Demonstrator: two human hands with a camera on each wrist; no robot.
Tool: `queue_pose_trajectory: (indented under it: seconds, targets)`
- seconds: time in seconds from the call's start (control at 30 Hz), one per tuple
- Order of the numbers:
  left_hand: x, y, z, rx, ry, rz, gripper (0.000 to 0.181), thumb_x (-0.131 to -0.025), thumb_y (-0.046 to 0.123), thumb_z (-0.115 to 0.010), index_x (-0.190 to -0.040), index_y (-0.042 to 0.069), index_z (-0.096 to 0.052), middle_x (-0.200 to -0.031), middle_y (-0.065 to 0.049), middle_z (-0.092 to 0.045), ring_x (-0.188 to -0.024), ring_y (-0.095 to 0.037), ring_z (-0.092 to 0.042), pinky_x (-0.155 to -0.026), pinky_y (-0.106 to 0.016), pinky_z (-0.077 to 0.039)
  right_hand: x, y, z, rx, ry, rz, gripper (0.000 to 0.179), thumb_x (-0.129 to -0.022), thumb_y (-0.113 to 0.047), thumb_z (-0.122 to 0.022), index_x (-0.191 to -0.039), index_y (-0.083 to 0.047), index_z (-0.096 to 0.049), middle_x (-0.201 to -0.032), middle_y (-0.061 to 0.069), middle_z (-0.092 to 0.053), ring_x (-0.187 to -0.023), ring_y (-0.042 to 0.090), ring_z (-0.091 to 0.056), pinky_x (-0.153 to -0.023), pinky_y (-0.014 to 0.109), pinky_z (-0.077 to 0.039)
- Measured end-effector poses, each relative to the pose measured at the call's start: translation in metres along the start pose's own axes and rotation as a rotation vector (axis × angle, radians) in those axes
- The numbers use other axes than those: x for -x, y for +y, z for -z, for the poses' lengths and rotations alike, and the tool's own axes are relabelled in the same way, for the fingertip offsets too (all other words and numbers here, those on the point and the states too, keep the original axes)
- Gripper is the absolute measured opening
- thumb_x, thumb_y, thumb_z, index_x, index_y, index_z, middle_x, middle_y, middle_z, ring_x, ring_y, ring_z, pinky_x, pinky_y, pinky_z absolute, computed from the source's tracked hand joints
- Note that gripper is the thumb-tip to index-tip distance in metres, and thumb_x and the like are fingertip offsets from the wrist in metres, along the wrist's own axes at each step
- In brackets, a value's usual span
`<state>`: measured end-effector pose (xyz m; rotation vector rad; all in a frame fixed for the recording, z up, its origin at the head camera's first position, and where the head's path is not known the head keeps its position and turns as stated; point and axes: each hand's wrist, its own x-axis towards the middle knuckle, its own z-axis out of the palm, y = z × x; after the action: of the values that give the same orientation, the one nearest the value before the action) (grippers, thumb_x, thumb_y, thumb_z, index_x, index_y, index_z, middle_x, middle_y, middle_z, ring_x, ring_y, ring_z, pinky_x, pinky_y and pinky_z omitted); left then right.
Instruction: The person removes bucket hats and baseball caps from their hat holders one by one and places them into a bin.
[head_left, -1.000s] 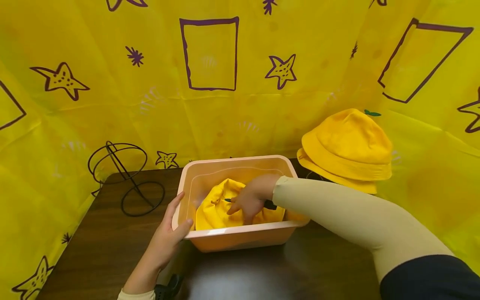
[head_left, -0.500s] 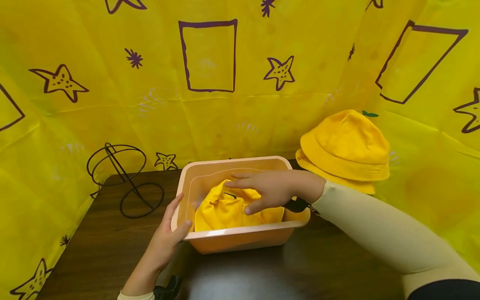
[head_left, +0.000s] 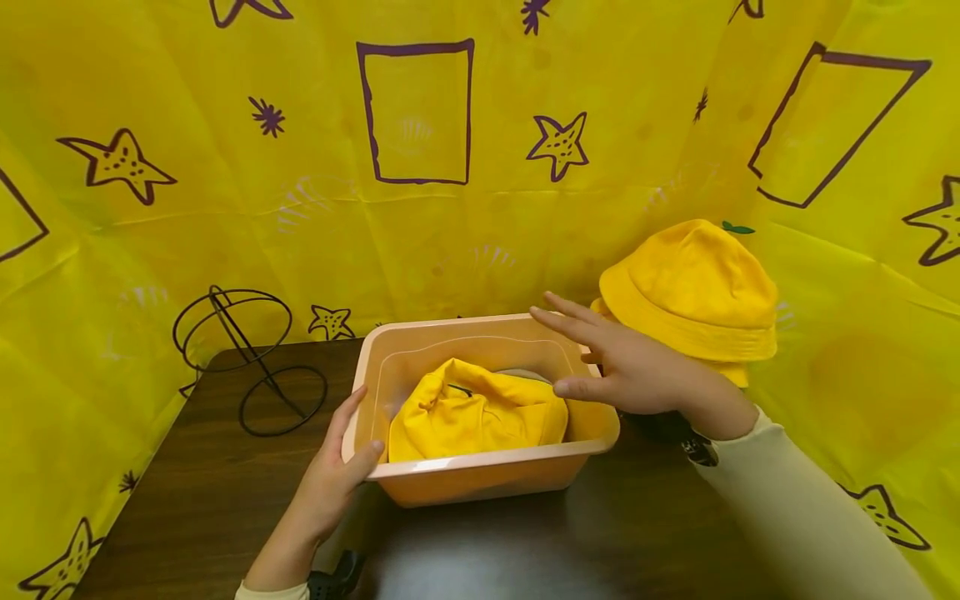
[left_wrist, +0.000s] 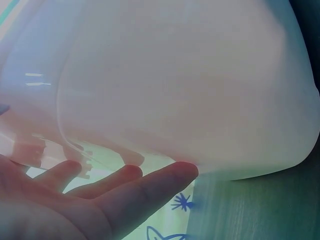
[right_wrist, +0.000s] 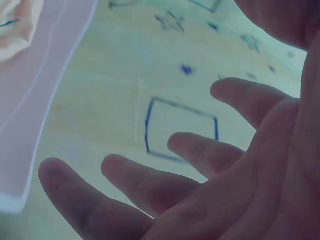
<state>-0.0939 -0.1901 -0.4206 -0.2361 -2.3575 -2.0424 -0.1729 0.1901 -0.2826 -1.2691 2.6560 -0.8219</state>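
A pale pink-orange plastic basin [head_left: 480,468] stands on the dark table, with a yellow cloth hat [head_left: 480,417] lying crumpled inside it. My left hand [head_left: 341,462] grips the basin's left rim, thumb over the edge. In the left wrist view the fingers [left_wrist: 150,192] lie along the basin's outer wall [left_wrist: 190,90]. Over the basin's right rim hovers my right hand [head_left: 637,362], fingers spread and holding nothing. The right wrist view shows its fingers [right_wrist: 130,182] apart, beside the basin [right_wrist: 50,100]. Behind that hand sit stacked yellow hats [head_left: 693,292] with a green leaf on top.
A black wire stand [head_left: 251,358] with round loops is at the table's back left. The wood-look table [head_left: 202,500] reaches a yellow cloth backdrop [head_left: 420,242] printed with stars and frames, which closes in the back and both sides.
My right hand has come up out of the basin, off the hat inside, and moved right to above the right rim. The left hand keeps its grip on the left rim.
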Motion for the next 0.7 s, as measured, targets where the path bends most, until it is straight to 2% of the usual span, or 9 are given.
queue_pose_trajectory:
  seconds: [0.13,0.23,0.37,0.43,0.53,0.7]
  targets:
    - [0.0,0.001,0.0,-0.004,0.003,0.002,0.072,-0.1,0.015,-0.057,-0.159,0.02,-0.017,-0.159,-0.025,-0.008,-0.133,-0.05,-0.031,-0.092,-0.045,-0.046,0.021,0.009,0.004,-0.085,0.118,-0.041,0.082,-0.095,-0.028,-0.071,-0.16,-0.026,-0.021,-0.165,-0.001,-0.006,-0.145,0.031,-0.021,-0.094,0.05,-0.048]
    - [0.0,0.001,0.0,-0.007,0.005,0.002,0.072,-0.1,0.016,-0.058,-0.159,0.02,-0.017,-0.159,-0.025,-0.007,-0.133,-0.049,-0.031,-0.092,-0.042,-0.047,0.036,0.016,0.008,-0.144,0.214,-0.08,0.085,-0.094,-0.018,-0.073,-0.16,-0.027,-0.021,-0.165,-0.002,-0.009,-0.144,0.032,-0.026,-0.092,0.045,-0.049]
    - [0.001,0.0,0.0,-0.015,0.01,0.006,0.072,-0.1,0.017,-0.058,-0.159,0.02,-0.017,-0.159,-0.025,-0.008,-0.132,-0.049,-0.033,-0.089,-0.035,-0.047,0.056,0.027,0.016,-0.202,0.353,-0.139,0.09,-0.093,-0.008,-0.072,-0.16,-0.031,-0.018,-0.165,-0.001,-0.009,-0.141,0.039,-0.029,-0.089,0.026,-0.049]
    - [0.001,0.0,0.0,-0.017,0.009,0.009,0.072,-0.1,0.017,-0.058,-0.159,0.02,-0.017,-0.159,-0.025,-0.008,-0.132,-0.049,-0.033,-0.09,-0.035,-0.047,0.065,0.033,0.022,-0.219,0.423,-0.163,0.091,-0.093,-0.004,-0.07,-0.161,-0.03,-0.016,-0.166,0.001,-0.008,-0.139,0.045,-0.029,-0.087,0.018,-0.047]
    - [0.001,0.0,-0.001,-0.026,0.01,0.01,0.072,-0.1,0.018,-0.058,-0.159,0.021,-0.018,-0.159,-0.025,-0.008,-0.132,-0.049,-0.033,-0.091,-0.038,-0.047,0.078,0.042,0.036,-0.231,0.52,-0.248,0.09,-0.095,-0.005,-0.068,-0.16,-0.034,-0.013,-0.165,-0.004,-0.007,-0.14,0.046,-0.026,-0.083,0.011,-0.045]
    - [0.002,0.0,-0.001,-0.037,0.012,0.007,0.071,-0.1,0.018,-0.058,-0.159,0.02,-0.018,-0.159,-0.025,-0.009,-0.132,-0.049,-0.034,-0.092,-0.041,-0.046,0.094,0.053,0.066,-0.253,0.625,-0.438,0.087,-0.098,-0.019,-0.065,-0.155,-0.049,-0.007,-0.161,-0.021,-0.001,-0.144,0.033,-0.027,-0.076,0.009,-0.046]
